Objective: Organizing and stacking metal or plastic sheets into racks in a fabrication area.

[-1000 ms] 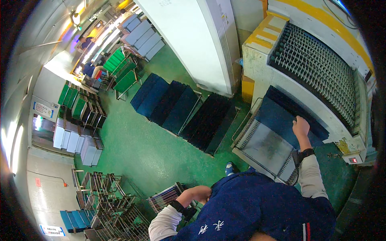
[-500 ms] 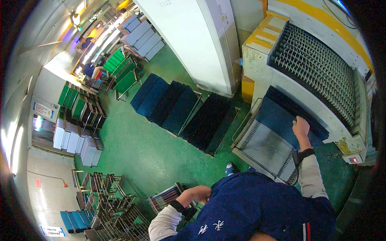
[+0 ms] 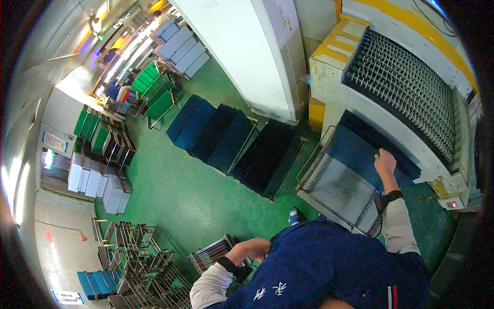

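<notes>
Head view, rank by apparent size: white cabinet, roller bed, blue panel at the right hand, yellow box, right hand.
1. White cabinet
2. Roller bed
3. Blue panel
4. Yellow box and right hand: too alike to rank.

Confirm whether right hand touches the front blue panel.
Touching: the head view shows the right hand curled over the top edge of the blue panel.

Right grip (image 3: 386, 164) on blue panel (image 3: 351, 153) (racked), green floor (image 3: 175, 193)

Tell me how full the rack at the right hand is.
Part-filled: dark blue panels occupy the far side of the toothed rack, by the right hand; its nearer teeth hold none.
</notes>
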### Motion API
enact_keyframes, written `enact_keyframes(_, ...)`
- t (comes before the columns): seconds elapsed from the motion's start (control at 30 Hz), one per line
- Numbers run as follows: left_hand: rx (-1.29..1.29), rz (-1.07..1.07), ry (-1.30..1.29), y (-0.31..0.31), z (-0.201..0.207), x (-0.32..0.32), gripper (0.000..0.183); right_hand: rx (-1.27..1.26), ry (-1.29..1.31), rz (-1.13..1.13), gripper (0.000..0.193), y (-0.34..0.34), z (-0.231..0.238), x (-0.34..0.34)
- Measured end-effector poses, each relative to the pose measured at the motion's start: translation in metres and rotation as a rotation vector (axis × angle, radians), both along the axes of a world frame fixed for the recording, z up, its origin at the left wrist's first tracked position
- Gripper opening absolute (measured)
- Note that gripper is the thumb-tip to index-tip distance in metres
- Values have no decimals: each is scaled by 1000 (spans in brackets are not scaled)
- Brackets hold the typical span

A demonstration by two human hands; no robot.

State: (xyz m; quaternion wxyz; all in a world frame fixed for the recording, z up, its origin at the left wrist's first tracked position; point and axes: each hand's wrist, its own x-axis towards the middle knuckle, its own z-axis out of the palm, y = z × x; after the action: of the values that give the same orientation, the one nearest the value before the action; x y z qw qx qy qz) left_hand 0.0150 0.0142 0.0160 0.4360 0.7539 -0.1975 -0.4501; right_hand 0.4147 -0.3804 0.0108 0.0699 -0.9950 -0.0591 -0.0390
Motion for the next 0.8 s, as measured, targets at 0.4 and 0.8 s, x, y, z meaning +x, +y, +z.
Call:
enact_keyframes(0.4, -2, 53, 138, -1, 1, 3, 35, -5, 11, 1, 24, -1, -2, 1)
enact_keyframes(0.8, 42, 5, 97, -4, 25, 11, 24, -32, 30, -5, 26, 0, -1, 1)
